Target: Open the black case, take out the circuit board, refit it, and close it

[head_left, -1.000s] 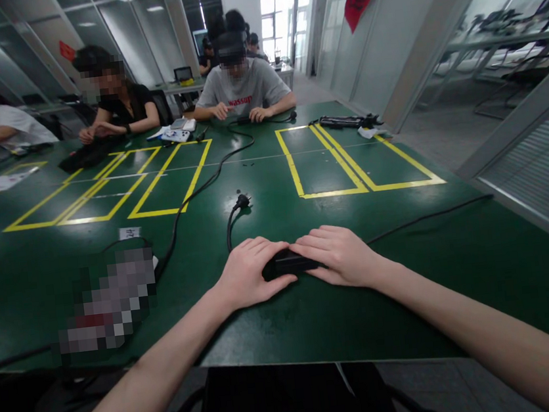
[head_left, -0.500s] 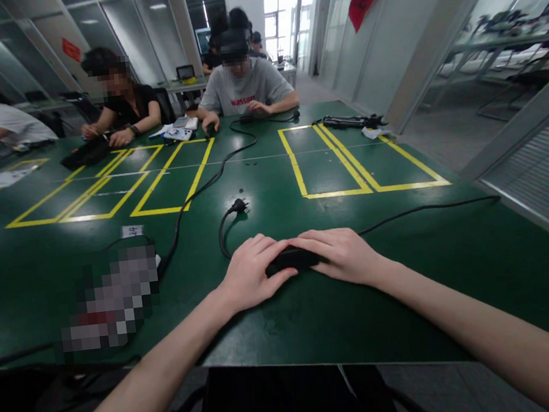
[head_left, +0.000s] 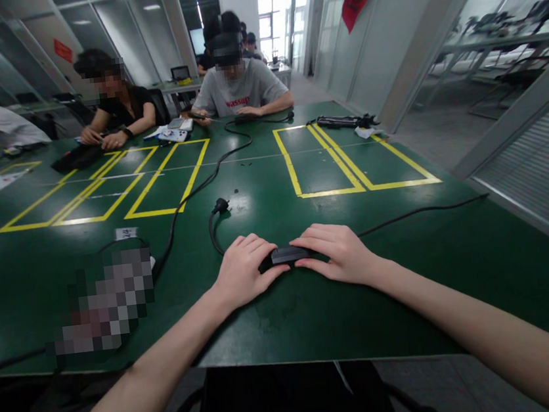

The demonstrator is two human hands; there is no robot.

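A black power adapter brick (head_left: 285, 255) lies on the green table (head_left: 316, 307) near its front edge. My left hand (head_left: 242, 270) is wrapped round the brick's left end and my right hand (head_left: 337, 253) is curled over its right end. A short black cord loops from under my left hand to a plug (head_left: 219, 206) lying on the table. A thin black cable (head_left: 424, 211) runs from under my right hand off to the right edge.
Yellow tape rectangles (head_left: 343, 158) mark the table's far half. A long black cable (head_left: 188, 192) crosses toward the person in grey (head_left: 236, 91) opposite. Two more people (head_left: 117, 108) sit at the far left. A blurred item (head_left: 106, 298) lies left of my arm.
The plug and its looped cord have slid left on the table. More of the adapter shows between my hands, which stay on its ends. The view has shifted slightly.
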